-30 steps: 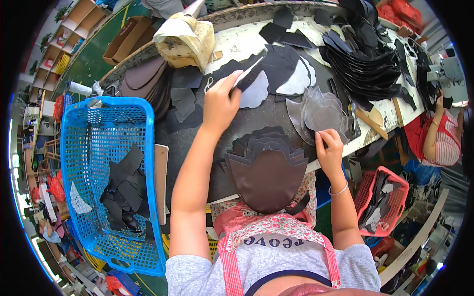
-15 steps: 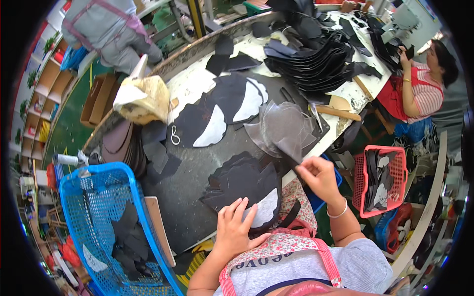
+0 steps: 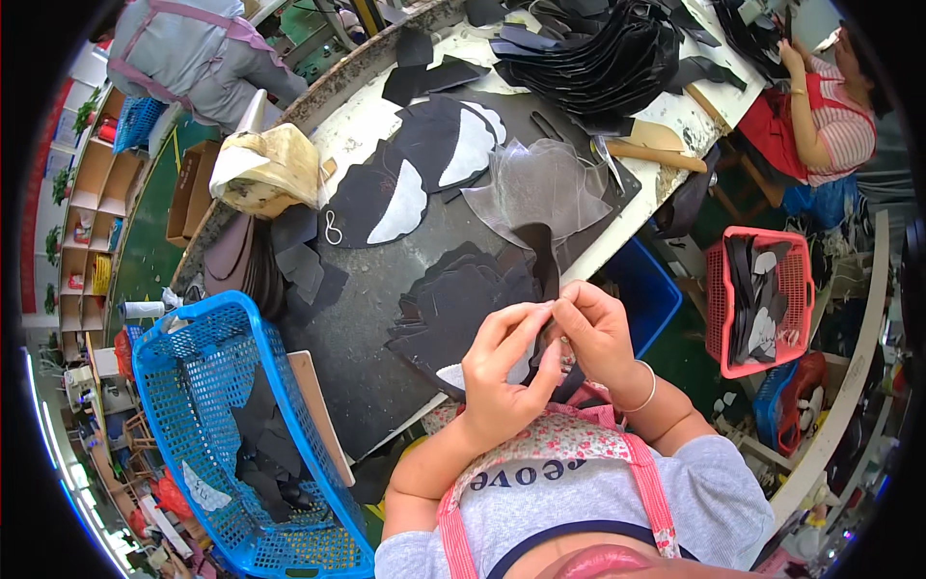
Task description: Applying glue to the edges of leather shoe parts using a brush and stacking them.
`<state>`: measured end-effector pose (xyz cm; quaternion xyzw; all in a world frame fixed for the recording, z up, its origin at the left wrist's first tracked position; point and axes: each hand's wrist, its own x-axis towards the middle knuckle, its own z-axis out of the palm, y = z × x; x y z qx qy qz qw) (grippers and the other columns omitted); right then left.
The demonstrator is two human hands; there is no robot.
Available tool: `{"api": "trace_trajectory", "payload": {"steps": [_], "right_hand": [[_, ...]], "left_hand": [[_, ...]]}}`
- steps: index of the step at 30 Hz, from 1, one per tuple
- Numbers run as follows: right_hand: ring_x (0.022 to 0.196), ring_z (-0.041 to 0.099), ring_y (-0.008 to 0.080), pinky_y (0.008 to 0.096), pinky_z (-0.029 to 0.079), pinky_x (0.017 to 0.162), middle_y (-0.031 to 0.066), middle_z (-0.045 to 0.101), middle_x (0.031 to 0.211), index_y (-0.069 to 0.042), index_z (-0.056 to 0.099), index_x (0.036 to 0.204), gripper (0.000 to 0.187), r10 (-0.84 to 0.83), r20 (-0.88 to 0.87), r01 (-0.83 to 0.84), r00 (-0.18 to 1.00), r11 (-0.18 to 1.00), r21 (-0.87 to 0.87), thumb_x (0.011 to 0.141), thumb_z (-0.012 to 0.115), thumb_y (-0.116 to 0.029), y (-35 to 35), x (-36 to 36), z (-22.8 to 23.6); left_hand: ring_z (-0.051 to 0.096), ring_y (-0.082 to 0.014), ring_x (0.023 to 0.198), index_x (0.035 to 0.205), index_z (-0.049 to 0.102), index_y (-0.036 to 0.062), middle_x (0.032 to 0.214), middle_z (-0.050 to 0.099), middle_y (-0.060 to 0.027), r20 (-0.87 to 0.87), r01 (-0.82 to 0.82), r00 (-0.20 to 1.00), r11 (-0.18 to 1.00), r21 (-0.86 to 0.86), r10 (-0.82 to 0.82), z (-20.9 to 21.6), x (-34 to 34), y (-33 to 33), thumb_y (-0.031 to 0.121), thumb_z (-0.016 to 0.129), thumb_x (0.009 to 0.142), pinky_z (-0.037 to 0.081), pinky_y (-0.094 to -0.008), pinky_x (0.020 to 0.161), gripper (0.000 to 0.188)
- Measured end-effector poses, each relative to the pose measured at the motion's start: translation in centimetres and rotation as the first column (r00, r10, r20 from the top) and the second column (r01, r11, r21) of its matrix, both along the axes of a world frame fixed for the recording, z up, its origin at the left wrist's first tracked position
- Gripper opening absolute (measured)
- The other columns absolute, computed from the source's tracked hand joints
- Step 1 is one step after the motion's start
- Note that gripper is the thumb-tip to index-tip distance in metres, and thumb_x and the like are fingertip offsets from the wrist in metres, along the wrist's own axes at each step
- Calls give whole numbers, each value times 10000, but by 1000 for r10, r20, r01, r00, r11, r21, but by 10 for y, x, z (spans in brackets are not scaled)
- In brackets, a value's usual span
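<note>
My left hand (image 3: 506,365) and my right hand (image 3: 596,333) meet in front of my chest, both closed in a pinch. Between their fingertips they grip the lower edge of a dark, thin cut piece (image 3: 542,259), which stands up above them. Part of it is hidden behind the fingers. Just beyond my left hand lies a pile of black cut pieces (image 3: 458,294), with a white patch at its near edge. Farther back are sheer grey pieces (image 3: 540,188) and black pieces (image 3: 381,193) with white scalloped patches.
A blue basket (image 3: 260,338) with black scraps stands at the left, a red basket (image 3: 733,338) at the right. A yellowish block (image 3: 275,169) sits on the table's far left edge. A wooden-handled tool (image 3: 656,156) and a large black stack (image 3: 588,58) lie far right. Another person (image 3: 830,116) works there.
My left hand has lifted off the black pile and joined my right hand, which has come inward and nearer. A dark piece is now held between them. The view has shifted slightly.
</note>
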<state>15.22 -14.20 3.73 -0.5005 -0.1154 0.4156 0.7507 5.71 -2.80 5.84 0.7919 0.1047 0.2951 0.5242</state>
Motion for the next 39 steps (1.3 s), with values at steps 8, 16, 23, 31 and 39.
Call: {"api": "trace_trajectory", "payload": {"steps": [8,16,23,31,39], "right_hand": [[746,617,75,208,512,639,34,630,871,20,581,1018,97,23,109,-35,994,993,109,925,583,-6,-2,3,-9],[694,550,118,241,458,649,61,584,779,34,593,832,120,132,649,-11,749,982,-187,743,587,114,14,-13,1],[832,487,124,226,391,807,67,526,929,5,495,862,105,-118,456,206,882,967,-147,902,525,-87,8,-25,-5],[634,477,83,242,391,560,14,498,672,-11,553,809,291,349,912,165,215,907,-387,991,561,-239,8,38,22],[649,410,75,248,363,565,8,427,710,9,468,749,330,333,942,140,-46,935,-324,995,543,-198,26,32,50]], "left_hand": [[650,-183,900,1084,666,-61,1051,628,-144,-78,27,996,998,-50,-31,-13,-1,8,-99,641,788,534,-270,806,300],[647,-112,805,975,650,-35,898,652,-94,-103,-175,984,875,-451,144,-18,-24,14,20,617,874,543,-250,712,119],[550,-147,660,918,541,-10,742,564,-104,124,-67,982,879,-472,141,-35,-13,-10,15,581,841,447,-308,596,90],[587,-383,702,894,515,-30,777,571,-190,360,-135,902,949,-286,237,-41,14,-11,72,587,862,454,-430,639,129],[637,-316,736,966,558,-46,801,628,-167,318,91,944,860,-502,85,-51,15,5,175,647,827,499,-383,695,276]]}}
